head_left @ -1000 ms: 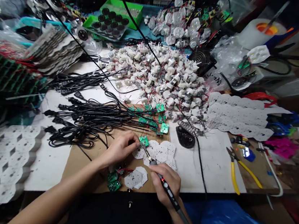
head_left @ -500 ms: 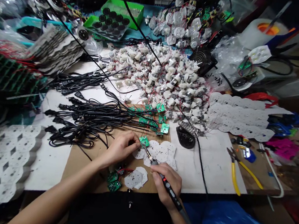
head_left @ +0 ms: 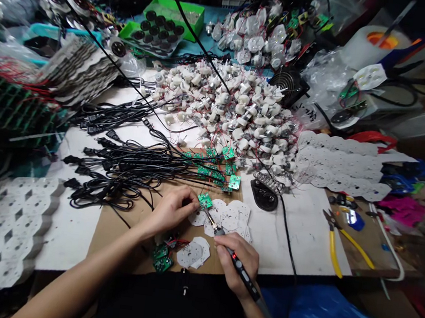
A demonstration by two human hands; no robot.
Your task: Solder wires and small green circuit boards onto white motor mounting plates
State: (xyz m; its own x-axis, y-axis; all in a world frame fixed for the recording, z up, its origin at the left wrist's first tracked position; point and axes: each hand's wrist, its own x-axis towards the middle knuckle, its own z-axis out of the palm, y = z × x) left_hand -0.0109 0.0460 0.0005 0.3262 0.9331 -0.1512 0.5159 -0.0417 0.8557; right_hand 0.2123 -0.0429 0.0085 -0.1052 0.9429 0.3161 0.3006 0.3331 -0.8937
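My right hand (head_left: 236,260) is wrapped around a soldering iron (head_left: 243,273), a dark pen-shaped tool with a small red light. Its metal tip touches or nearly touches a small green circuit board (head_left: 205,200). At the left edge of that board, my left hand (head_left: 177,206) is closed in a pinch; a thin wire between the fingertips could be hidden. Beneath the board lie white perforated plates (head_left: 231,214). More white plates (head_left: 193,252) and green boards with red wires (head_left: 161,261) lie nearer my body.
Black power cords (head_left: 130,164) ending in green boards lie left of centre. Behind them rises a heap of white parts (head_left: 226,109). Yellow-handled cutters (head_left: 336,241) lie right, near a dark oval piece with a coiled spring (head_left: 267,186). White panel stacks (head_left: 6,226) stand left.
Another person's hand at the top, over the far pile, has gone out of view. My hands, the soldering iron and the circuit board have hardly moved.
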